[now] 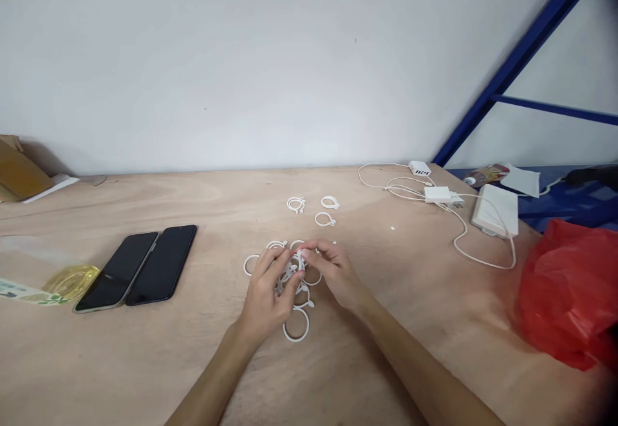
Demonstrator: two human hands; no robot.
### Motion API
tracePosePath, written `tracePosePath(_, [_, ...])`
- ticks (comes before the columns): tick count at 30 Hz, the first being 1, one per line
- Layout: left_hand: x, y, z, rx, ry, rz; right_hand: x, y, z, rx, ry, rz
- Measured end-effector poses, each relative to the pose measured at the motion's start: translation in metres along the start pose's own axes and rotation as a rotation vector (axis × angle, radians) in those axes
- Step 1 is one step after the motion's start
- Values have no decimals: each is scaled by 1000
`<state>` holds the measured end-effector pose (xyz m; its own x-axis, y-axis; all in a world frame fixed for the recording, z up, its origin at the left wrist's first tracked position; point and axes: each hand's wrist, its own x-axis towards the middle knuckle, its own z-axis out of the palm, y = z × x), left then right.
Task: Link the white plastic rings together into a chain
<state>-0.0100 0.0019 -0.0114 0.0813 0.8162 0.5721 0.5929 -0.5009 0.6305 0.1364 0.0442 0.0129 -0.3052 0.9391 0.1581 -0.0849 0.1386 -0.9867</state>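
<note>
Both hands meet above a loose pile of white curtain rings (296,339) on the wooden table. A white curtain ring (300,261) is pinched between them, seen nearly edge-on. My left hand (268,291) grips it from the left with thumb and fingers. From the right, my right hand (335,271) closes thumb and forefinger on its upper end, where a small clip seems to sit. The fingers hide part of this ring and much of the pile. Farther back lie a pair of overlapping rings (296,204) and two single rings, each with a small tab.
Two dark phones (161,265) lie side by side on the left, beside a clear bag with a yellow coil (72,282). White cables and a charger (437,195) spread across the back right, near a white box (495,210). A red plastic bag (570,291) sits at the right edge.
</note>
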Motion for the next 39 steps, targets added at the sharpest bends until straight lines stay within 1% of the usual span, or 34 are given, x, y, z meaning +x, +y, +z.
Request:
tracePosePath(4, [0, 2, 0, 7, -4, 3, 1, -1, 1, -31, 15, 2])
tracePosePath(8, [0, 3, -1, -10, -19, -6, 0, -3, 1, -119, 25, -23])
tracePosePath(10, [0, 3, -1, -19, -3, -26, -1, -2, 3, -151, 20, -52])
tracePosePath(12, [0, 0, -2, -3, 37, -55, 0, 1, 3, -185, 33, -73])
tracePosePath(13, [0, -1, -2, 16, 59, -67, 2, 3, 1, -211, 70, -78])
tracePosePath(15, [-1, -4, -2, 72, 79, -81, 8, 9, -9, -299, 214, -90])
tracePosePath(17, [-1, -5, -2, 125, 55, -75, 16, 17, -27, -437, 391, -120])
tracePosePath(18, [-2, -6, -2, 146, 34, -66, 20, 21, -39, -523, 457, -140])
tracePosePath(19, [-2, -6, -2, 161, 11, -54, 24, 26, -50, -606, 490, -143])
tracePosePath(20, [-3, -5, -1, 170, -11, -43, 28, 31, -60, -666, 522, -108])
tracePosePath(22, [-3, -4, 0, 176, -37, -26, 34, 40, -75, -742, 498, 4])
tracePosePath(24, [-4, -2, 0, 175, -45, -17, 38, 45, -80, -810, 451, 80])
tracePosePath(27, [-3, -2, 0, 173, -44, -11, 43, 48, -74, -959, 411, 105])
tracePosePath(30, [-3, -2, -2, 181, -34, -9, 47, 47, -67, -1077, 415, 125])
tracePosePath(31, [-3, -2, -2, 186, -28, -8, 47, 46, -67, -1081, 421, 129])
tracePosePath(33, [-2, -2, -2, 193, -15, -5, 48, 47, -68, -1019, 434, 128])
tracePosePath(36, [-2, -3, -2, 189, 2, 3, 45, 50, -72, -788, 468, 113])
tracePosePath(39, [-1, -3, -1, 187, 34, -4, 39, 49, -71, -573, 481, 42])
